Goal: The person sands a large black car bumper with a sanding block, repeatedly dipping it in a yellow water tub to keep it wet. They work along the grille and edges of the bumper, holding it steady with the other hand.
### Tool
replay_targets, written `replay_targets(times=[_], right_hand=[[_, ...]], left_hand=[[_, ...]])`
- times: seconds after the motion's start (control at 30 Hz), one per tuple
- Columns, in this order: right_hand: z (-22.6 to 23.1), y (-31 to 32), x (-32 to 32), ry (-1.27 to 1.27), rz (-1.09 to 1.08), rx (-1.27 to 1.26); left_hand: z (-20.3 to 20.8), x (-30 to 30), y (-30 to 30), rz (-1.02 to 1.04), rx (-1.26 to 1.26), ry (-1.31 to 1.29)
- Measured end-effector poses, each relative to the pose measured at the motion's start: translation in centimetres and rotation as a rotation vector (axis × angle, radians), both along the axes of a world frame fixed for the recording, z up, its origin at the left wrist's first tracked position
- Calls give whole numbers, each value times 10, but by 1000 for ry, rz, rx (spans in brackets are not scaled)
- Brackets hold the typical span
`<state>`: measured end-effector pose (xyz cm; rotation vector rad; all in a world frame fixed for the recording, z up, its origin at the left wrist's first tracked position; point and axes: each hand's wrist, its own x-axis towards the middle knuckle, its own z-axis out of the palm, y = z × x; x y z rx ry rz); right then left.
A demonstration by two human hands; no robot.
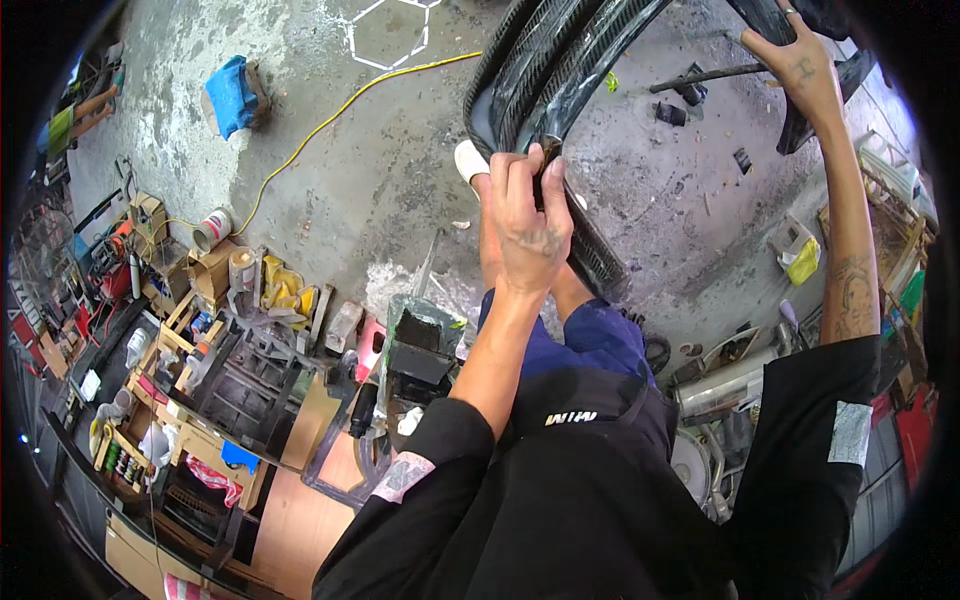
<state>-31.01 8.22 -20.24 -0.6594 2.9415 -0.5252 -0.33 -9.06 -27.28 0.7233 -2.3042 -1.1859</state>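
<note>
Both hands [530, 215] grip glossy black bumper [560, 70].

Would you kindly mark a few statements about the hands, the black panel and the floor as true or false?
1. The left hand grips the edge of the black curved panel. True.
2. The right hand hangs free at the person's side. False: it is raised and rests on the panel's far end.
3. A yellow cable runs across the concrete floor. True.
4. A red cloth lies on the floor at upper left. False: the cloth there is blue.
5. Both hands wear gloves. False: both are bare.
</note>
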Motion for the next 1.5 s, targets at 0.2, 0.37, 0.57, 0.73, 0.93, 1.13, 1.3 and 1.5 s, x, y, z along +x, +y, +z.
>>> replay_targets(times=[0.2,0.37,0.57,0.73,0.93,1.13,1.3,1.5], right_hand=[[4,-5,1,-13,-21,-29],[3,-12,0,-65,-38,-56],[5,-18,2,-47,-16,-48],[5,-4,-2,-32,-17,-18],[4,-10,-2,-35,-16,-35],[4,-2,-3,-16,-10,-17],[1,-8,-5,-30,-10,-23],[-2,0,-9,4,-11,-5]], left_hand=[[-3,-5,-3,26,20,46],[-3,-19,-8,24,-4,38],[-5,-28,-15,34,32,106],[3,5,-27,140,58,35],[3,-20,-14,-2,55,46],[-13,-21,-18,-110,8,97],[-12,-8,-27,-140,47,110],[-12,-35,-28,-151,-31,195]])
